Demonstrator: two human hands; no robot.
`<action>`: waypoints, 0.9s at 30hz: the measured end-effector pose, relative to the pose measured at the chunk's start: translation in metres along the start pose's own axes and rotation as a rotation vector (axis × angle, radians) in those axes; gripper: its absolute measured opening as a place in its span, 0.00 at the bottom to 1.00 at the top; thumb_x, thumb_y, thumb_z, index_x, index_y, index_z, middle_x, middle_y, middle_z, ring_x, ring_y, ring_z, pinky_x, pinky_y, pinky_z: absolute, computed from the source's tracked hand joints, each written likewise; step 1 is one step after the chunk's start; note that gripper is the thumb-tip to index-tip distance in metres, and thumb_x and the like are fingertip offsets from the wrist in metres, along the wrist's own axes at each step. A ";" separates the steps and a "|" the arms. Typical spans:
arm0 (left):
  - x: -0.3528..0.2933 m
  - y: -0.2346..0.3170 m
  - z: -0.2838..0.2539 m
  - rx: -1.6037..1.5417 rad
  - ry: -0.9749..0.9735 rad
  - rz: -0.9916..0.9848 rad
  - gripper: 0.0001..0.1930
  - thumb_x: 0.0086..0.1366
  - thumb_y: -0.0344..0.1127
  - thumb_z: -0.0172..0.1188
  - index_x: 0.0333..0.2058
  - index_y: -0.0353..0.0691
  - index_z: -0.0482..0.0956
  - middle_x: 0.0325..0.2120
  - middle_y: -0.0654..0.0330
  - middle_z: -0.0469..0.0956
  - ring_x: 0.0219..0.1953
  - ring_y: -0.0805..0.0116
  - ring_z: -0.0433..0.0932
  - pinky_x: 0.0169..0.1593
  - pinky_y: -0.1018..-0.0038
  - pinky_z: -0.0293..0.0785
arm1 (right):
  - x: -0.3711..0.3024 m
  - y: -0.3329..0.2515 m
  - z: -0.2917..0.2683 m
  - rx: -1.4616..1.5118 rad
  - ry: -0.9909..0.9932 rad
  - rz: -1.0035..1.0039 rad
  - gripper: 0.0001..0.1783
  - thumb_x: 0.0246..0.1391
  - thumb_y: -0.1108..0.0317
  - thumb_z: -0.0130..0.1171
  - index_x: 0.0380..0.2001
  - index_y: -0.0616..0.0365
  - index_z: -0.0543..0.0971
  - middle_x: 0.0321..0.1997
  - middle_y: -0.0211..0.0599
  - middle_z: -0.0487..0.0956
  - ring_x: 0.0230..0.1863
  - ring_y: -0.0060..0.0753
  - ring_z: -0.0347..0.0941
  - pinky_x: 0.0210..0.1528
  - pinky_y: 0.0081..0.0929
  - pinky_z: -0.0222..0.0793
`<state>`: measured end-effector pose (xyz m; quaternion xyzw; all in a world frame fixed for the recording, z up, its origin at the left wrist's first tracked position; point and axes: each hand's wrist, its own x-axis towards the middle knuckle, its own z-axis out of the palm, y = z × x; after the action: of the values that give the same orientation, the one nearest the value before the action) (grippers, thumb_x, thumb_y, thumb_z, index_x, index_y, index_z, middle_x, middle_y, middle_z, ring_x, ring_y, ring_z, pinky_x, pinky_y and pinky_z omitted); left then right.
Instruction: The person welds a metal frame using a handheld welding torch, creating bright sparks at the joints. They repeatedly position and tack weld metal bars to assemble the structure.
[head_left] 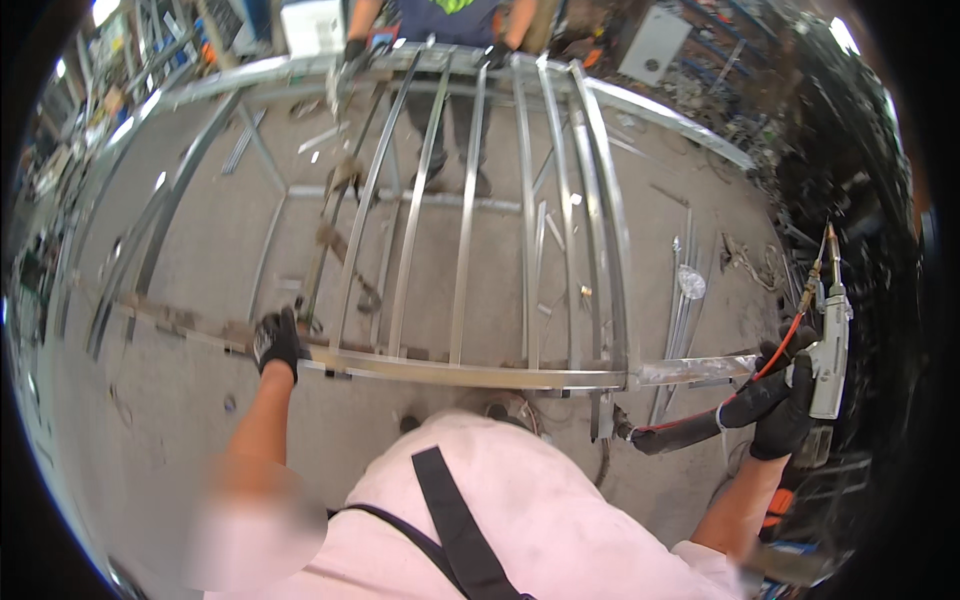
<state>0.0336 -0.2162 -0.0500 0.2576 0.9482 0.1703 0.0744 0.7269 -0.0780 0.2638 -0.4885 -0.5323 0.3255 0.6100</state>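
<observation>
A concrete-grey floor [160,430] lies under a large metal frame [460,375], its slim crossbars running from the near rail to the far one. Beyond it stands a co-worker [445,20], both gloved hands at the far rail. Lower right, a black hose [690,434] with a red line leads to a pale grey tool [832,355] – upright, its copper-coloured tip pointing away. The gloved right hand [785,405] is closed around this tool; the gloved left hand [276,342] rests on the near rail – whether it grips, I cannot tell.
</observation>
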 end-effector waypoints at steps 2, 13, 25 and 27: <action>0.000 -0.002 0.007 0.056 0.020 0.020 0.33 0.76 0.64 0.45 0.51 0.40 0.85 0.48 0.43 0.85 0.55 0.41 0.81 0.60 0.51 0.74 | 0.021 0.006 0.005 -0.092 -0.087 -0.076 0.25 0.73 0.61 0.57 0.68 0.61 0.75 0.59 0.38 0.82 0.53 0.34 0.83 0.56 0.32 0.77; -0.006 0.013 0.004 -0.029 0.070 -0.206 0.31 0.73 0.64 0.53 0.51 0.41 0.86 0.55 0.45 0.82 0.58 0.45 0.80 0.63 0.54 0.74 | 0.176 0.062 0.086 0.044 -0.544 0.143 0.27 0.71 0.59 0.60 0.66 0.65 0.74 0.51 0.40 0.83 0.47 0.29 0.80 0.48 0.26 0.77; -0.012 0.013 0.008 0.033 0.149 -0.107 0.26 0.76 0.57 0.52 0.51 0.41 0.86 0.53 0.44 0.82 0.58 0.41 0.77 0.63 0.52 0.72 | 0.071 0.144 0.358 -0.171 -1.833 0.727 0.22 0.63 0.65 0.69 0.57 0.64 0.81 0.36 0.34 0.85 0.32 0.22 0.79 0.35 0.25 0.75; -0.013 0.013 0.008 0.018 0.159 -0.093 0.25 0.77 0.56 0.52 0.50 0.41 0.86 0.52 0.44 0.82 0.58 0.40 0.77 0.63 0.52 0.72 | 0.053 0.156 0.374 -0.108 -1.875 0.765 0.23 0.63 0.66 0.69 0.58 0.64 0.81 0.37 0.34 0.85 0.33 0.22 0.79 0.35 0.25 0.75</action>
<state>0.0521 -0.2100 -0.0521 0.1997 0.9635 0.1780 0.0045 0.3963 0.1124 0.1182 -0.2008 -0.6184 0.7266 -0.2219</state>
